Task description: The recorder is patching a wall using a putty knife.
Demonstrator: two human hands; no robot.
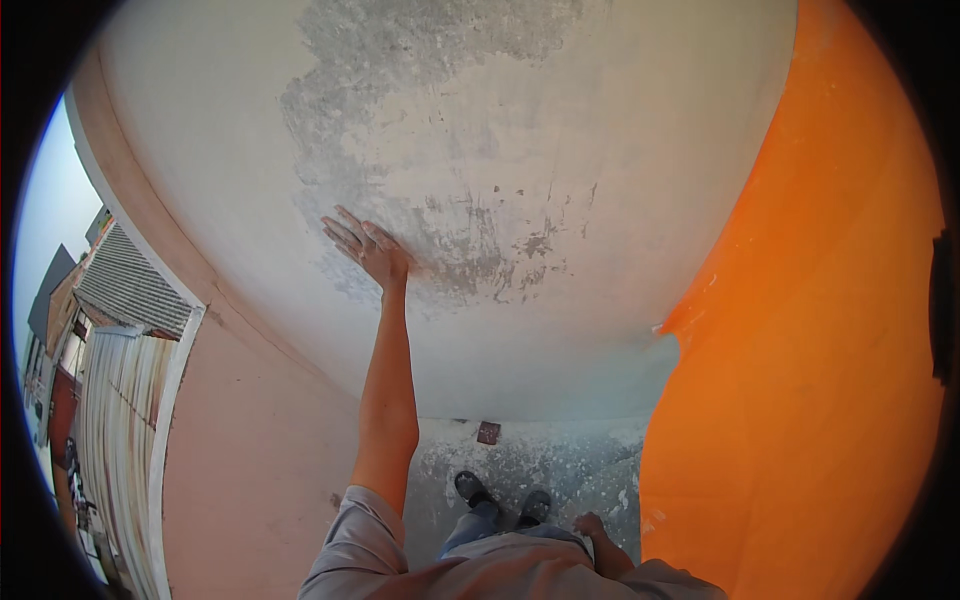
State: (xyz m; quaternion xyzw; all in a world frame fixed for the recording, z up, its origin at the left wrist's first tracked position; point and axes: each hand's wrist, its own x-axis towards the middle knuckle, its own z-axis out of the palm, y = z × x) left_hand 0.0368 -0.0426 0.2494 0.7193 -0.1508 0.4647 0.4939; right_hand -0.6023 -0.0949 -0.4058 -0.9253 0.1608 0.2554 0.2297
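Note:
My left hand (375, 255) reaches up and lies on the white wall (230, 150), its fingers stretched out and spread. It rests at the left edge of a worn, grey patch (470, 250) where the white coating is thin and flaked. Nothing shows in that hand. Low at my right side hangs my right hand (590, 525), apart from the wall. Its fingers look curled in; whether they hold anything is hidden.
An orange wall or sheet (800, 330) rises on the right. To the left runs a low pink wall (250, 430), with corrugated roofs (135, 280) beyond. A small dark reddish block (488, 433) lies on the paint-spattered floor (590, 470) near my feet.

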